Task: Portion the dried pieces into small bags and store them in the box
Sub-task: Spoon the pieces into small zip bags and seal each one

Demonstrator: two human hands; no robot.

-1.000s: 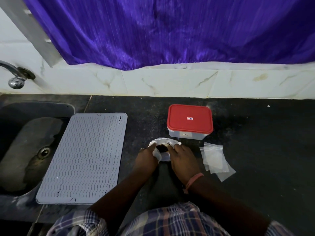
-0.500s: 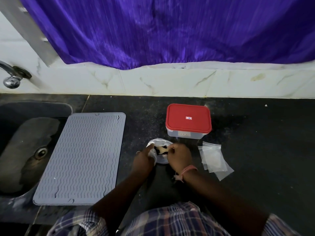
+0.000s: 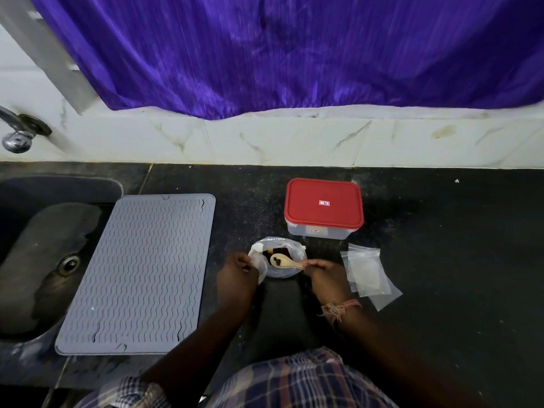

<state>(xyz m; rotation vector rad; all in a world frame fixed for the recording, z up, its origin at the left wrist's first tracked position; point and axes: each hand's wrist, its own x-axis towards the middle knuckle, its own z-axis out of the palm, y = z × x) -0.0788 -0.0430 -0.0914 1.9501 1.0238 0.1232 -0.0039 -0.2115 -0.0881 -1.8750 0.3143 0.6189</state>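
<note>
**Scooping dried pieces from an open bag on the black desk**

At the far left of the frame a dark sink (image 3: 44,260) is sunk into the black stone desk (image 3: 456,260), with a chrome tap (image 3: 17,136) above it in the upper left. Just right of the sink lies a grey ribbed silicone mat (image 3: 138,275).

Low in the centre, the left hand (image 3: 237,278) has its fingers pinched on the left rim of a clear plastic bag of dark dried pieces (image 3: 278,257), holding it open. The bag sits on the desk, just below the box. The right hand (image 3: 323,275), with a pink thread band at the wrist, has its fingers clenched on the handle of a small wooden spoon (image 3: 284,261); the bowl of the spoon is over the bag mouth and seems to carry one or two dark pieces, though the view is soft there.

Right of centre stands a rectangular clear plastic box with a red lid (image 3: 323,207), lid on. At lower right of it, a loose pile of small empty clear zip bags (image 3: 368,272) lies flat on the desk.
</note>
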